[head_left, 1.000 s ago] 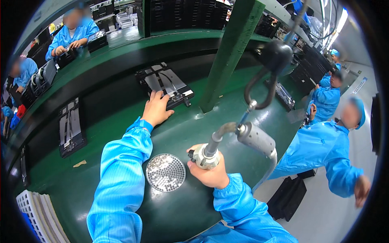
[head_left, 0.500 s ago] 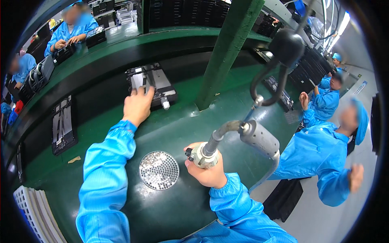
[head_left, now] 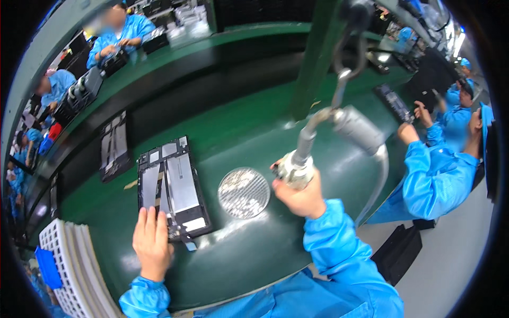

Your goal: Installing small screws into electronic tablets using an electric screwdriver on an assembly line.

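Note:
A black tablet-like device (head_left: 184, 183) lies on the green bench with its inside showing, silver battery panels and dark strips among them. My left hand (head_left: 151, 244) rests on its near left edge, fingers stretched out flat. A small light-blue tab sticks out at its near end. My right hand (head_left: 300, 197) is wrapped round a powered screwdriver (head_left: 297, 168), held upright; its tip is hidden below the hand. Between the device and the screwdriver stands a round screw tray (head_left: 244, 193) with many small shiny pieces in it.
A hook (head_left: 344, 74) and grey cable hang over the screwdriver. Another device (head_left: 115, 148) lies on the dark strip at left. White perforated trays (head_left: 66, 259) stand at the near left. A green post (head_left: 317, 58) rises behind. Co-workers in blue sit at right, one by another device (head_left: 393, 103).
My left hand has brought the device from the far side of the bench nearer to me, and now lies flat on it. My right hand still holds the screwdriver. The view has shifted.

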A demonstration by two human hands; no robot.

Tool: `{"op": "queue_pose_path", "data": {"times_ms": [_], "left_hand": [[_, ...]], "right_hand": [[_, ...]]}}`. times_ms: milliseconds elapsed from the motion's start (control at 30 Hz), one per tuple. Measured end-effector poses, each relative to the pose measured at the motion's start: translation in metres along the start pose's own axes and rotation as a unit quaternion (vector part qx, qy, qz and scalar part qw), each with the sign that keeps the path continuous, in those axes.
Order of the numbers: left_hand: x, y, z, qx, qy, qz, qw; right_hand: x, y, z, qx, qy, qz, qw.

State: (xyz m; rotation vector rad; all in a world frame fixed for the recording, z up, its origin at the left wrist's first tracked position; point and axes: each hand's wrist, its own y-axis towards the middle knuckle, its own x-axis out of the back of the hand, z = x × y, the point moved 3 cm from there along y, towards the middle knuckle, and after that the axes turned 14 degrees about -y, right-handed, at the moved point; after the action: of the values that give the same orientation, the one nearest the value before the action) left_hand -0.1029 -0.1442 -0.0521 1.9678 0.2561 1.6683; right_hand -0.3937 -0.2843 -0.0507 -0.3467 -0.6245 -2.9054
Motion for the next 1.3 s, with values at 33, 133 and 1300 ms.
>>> {"op": "queue_pose_path", "data": {"times_ms": [33,133,1300], "left_hand": [[0.002,-0.018,-0.005,0.004,0.01,-0.012,1.0],[0.0,-0.044,-0.019,0.031,0.019,0.019,0.999],[-0.032,-0.006,-0.024,-0.002,-0.367,0.067,0.928]], "right_hand": [[0.001,0.0,-0.001,0.009,0.003,-0.012,1.0],[0.005,-0.004,-0.012,-0.032,-0.006,-0.03,0.999],[-0.011,0.001,-0.013,-0.005,-0.025,0.007,1.0]]}}
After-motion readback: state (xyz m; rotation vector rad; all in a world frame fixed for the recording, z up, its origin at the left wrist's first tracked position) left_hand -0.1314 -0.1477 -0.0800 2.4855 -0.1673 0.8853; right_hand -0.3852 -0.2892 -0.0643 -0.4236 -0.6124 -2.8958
